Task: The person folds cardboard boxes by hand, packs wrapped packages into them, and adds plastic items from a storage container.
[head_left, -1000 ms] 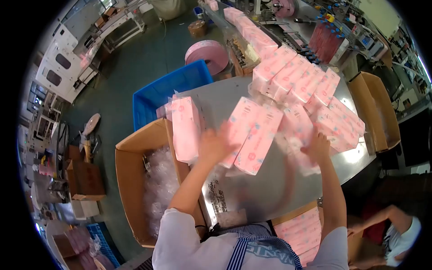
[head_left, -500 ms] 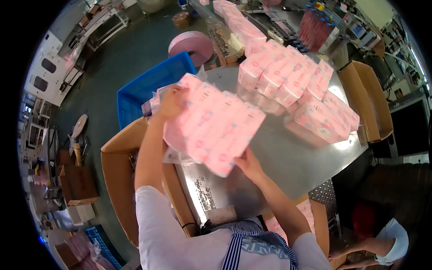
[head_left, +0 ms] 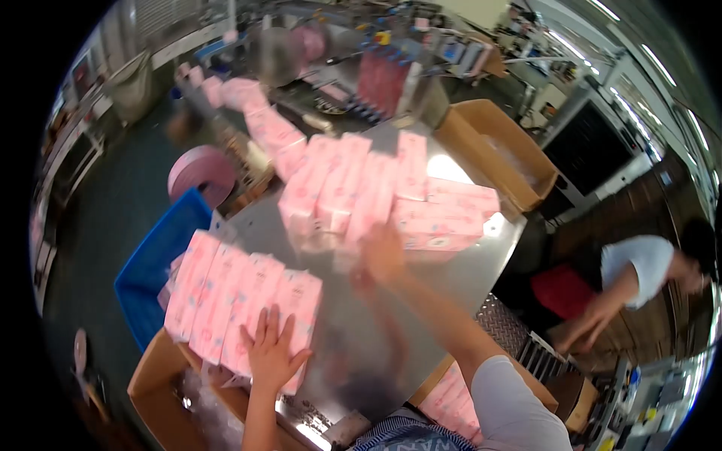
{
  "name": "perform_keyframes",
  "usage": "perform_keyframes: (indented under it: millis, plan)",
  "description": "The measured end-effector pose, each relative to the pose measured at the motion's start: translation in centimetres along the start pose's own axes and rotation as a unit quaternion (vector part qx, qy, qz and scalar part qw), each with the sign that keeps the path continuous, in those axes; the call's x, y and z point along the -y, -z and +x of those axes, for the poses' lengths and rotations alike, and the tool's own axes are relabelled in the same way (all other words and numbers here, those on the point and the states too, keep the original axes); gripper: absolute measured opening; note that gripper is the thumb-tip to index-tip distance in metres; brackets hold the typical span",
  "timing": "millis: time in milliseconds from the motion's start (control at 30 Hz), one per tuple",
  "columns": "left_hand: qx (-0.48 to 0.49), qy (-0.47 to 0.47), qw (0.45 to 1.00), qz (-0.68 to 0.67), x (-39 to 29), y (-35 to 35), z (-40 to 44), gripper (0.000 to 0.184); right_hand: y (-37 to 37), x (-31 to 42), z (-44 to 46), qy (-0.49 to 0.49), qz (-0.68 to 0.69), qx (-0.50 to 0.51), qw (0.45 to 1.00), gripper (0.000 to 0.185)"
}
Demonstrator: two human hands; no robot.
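Observation:
Several pink printed packs stand side by side at the left of the metal table. My left hand lies on the rightmost of these packs with its fingers spread. Farther right, my right hand touches the near end of a pack in a second pink group; its fingers are blurred and partly hidden, so its grip is unclear. More packs lie stacked just right of that hand.
A blue bin and a cardboard box of clear plastic flank the table's left side. Another box is at the back right. A co-worker bends at the right. Packs line a conveyor.
The view has turned right. The group of packs held between both hands now rests at the table's left; my right hand has left it and reached the other packs.

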State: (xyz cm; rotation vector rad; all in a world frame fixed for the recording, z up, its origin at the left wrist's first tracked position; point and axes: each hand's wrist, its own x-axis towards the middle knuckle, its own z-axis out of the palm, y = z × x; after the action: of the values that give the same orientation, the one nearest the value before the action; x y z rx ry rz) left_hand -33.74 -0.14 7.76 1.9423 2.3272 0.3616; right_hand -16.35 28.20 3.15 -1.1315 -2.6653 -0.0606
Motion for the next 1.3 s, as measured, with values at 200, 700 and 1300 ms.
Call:
perform_keyframes:
  millis: [200,700,1300]
  plan:
    - [-0.010,-0.010,0.999,0.035,-0.2,-0.5,0.3,0.058,5.7,9.5,-16.2,0.090,0.211,0.079,0.970,0.020]
    - [0.001,-0.274,0.959,-0.067,-21.2,-4.8,-0.3,0.037,17.9,-7.9,-61.3,-0.656,-0.209,0.043,0.724,0.047]
    - [0.242,0.230,0.889,-0.314,-45.0,-21.7,-11.8,0.098,22.3,-31.4,-88.2,-0.623,-0.069,0.040,0.778,0.021]
